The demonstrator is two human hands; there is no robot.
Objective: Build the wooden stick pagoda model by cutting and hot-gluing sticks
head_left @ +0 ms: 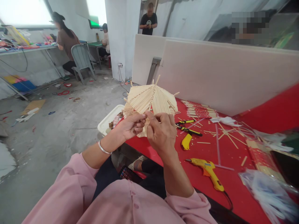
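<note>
A small model house of pale wooden sticks, with a sloped, many-sided roof, stands at the edge of the red table. In front of its roof my left hand is closed, thumb and forefinger pinched together. My right hand is beside it, its fingers curled and pinched close to the left fingertips. Whatever is between the fingertips is too small to make out. Both hands partly hide the lower front of the model. Below the roof, part of its stick base shows.
On the red table lie black-yellow pliers, a yellow cutter, a yellow hot glue gun with a cord, loose sticks and plastic bags. A white tray stands left. White boards lean behind. Other people sit farther off.
</note>
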